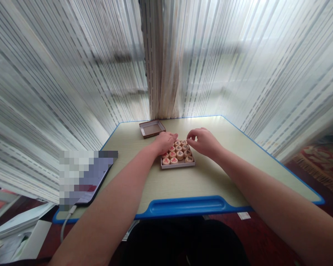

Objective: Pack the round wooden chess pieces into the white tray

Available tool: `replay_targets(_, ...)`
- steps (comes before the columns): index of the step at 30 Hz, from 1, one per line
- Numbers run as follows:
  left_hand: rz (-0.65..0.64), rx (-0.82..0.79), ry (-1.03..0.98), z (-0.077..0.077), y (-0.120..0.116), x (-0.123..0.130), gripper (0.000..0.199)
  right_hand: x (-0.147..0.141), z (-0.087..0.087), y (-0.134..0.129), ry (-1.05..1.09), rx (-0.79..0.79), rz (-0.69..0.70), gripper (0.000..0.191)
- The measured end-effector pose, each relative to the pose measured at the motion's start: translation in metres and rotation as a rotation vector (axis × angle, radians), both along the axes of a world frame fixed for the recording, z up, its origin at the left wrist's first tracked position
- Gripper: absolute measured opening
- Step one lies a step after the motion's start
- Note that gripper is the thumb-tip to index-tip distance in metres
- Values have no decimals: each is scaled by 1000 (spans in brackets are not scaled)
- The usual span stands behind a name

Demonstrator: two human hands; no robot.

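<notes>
A shallow white box on the table holds several round wooden Chinese chess pieces, some with red characters and some with dark ones. My left hand lies along the box's left side, fingers stretched out over the pieces at the back left and partly hiding them. At the back right corner, my right hand has its fingers curled, with the fingertips close together beside a piece. Whether they grip that piece is too small to make out. One gap shows in the front row of pieces.
Behind my left hand lies the brown box lid, hollow side up. A tablet with a white cable lies at the table's left edge. The table has a blue rim and a front tray. Striped curtains hang behind.
</notes>
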State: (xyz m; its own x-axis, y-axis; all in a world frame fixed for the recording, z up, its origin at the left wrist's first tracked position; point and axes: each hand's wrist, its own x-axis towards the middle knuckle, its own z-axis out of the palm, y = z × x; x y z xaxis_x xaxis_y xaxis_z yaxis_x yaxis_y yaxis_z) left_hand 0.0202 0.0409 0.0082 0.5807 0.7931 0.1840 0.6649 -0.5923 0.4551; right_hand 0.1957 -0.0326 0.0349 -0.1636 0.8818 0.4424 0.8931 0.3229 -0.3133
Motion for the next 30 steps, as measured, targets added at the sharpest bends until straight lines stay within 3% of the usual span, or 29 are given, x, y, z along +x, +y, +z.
replay_targets(4, 28, 15, -49, 2, -1, 1, 55, 0, 0, 0, 0, -9, 11, 14)
replay_targets(11, 62, 27, 79, 7, -8, 1, 54, -1, 1, -1, 3, -2, 19, 15)
replay_targets(14, 36, 57, 5, 7, -6, -1, 56, 0, 1, -1, 1, -7, 14, 14)
replay_targets(17, 98, 79, -21, 8, -1, -5, 55, 1, 1, 0, 1, -17, 9, 15)
replay_targets(21, 117, 14, 22, 6, 5, -13, 38, 2, 0, 0, 1, -22, 13, 14)
replay_targets(26, 90, -82, -22, 0, 16, -20, 44, 1, 1, -1, -2, -15, 17, 13)
replay_targets(30, 126, -92, -64, -1, 20, -24, 34, 0, 2, -2, -3, -23, 17, 13)
